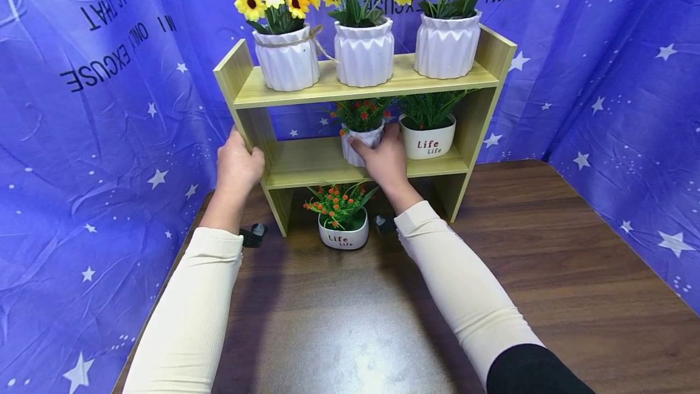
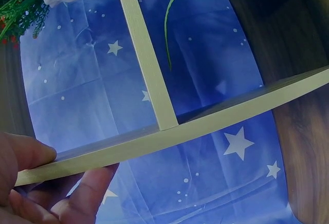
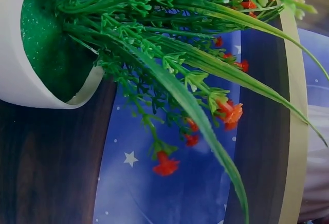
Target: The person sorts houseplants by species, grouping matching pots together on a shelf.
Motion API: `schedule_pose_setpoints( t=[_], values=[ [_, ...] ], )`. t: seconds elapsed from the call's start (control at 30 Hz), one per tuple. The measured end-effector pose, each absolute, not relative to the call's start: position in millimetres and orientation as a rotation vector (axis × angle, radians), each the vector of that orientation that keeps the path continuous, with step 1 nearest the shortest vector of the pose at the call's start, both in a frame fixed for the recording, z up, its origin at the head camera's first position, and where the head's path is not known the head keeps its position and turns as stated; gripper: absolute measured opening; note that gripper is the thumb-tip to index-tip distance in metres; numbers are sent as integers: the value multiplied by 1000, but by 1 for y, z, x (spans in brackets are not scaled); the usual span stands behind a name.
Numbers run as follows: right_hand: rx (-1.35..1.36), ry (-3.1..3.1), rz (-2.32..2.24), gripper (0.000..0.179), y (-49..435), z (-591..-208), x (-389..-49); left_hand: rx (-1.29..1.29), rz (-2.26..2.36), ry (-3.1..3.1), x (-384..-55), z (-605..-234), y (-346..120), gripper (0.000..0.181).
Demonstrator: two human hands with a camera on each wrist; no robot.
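My left hand (image 1: 239, 160) grips the left side panel of a pale wooden shelf unit (image 1: 306, 154). In the left wrist view the thumb (image 2: 31, 152) lies on one face of that panel and the fingers (image 2: 87, 190) on the other. On the middle board, my right hand (image 1: 385, 160) holds a white pleated flowerpot (image 1: 352, 151) of small red flowers, thumb across its front. Beside it stands an oval white planter (image 1: 428, 138) lettered "Life", with green grass. Below, a second "Life" planter (image 1: 343, 237) with orange-red flowers fills much of the right wrist view.
Three white pleated pots of yellow flowers stand on the top board, the left one (image 1: 287, 62) tied with twine. The brown wooden table (image 1: 547, 272) extends in front and to the right. Blue star-printed cloth (image 1: 109, 157) hangs behind and at both sides.
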State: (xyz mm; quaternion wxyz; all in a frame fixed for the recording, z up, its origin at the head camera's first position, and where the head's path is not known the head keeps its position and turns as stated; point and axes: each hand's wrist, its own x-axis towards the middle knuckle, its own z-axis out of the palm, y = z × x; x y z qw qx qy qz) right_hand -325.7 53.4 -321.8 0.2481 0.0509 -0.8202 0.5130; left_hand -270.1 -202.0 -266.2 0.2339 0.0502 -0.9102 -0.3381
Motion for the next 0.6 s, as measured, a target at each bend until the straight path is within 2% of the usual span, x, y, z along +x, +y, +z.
schedule_pose_setpoints(
  t=[0.37, 0.6],
  values=[
    [136, -2217, 1469, 74, 58, -325, -320, 135, -938, -2504, -270, -265, -201, 36],
    [108, -2045, 1584, 61, 71, -332, -290, 142, -947, -2517, -269, -265, -201, 35]
  ],
)
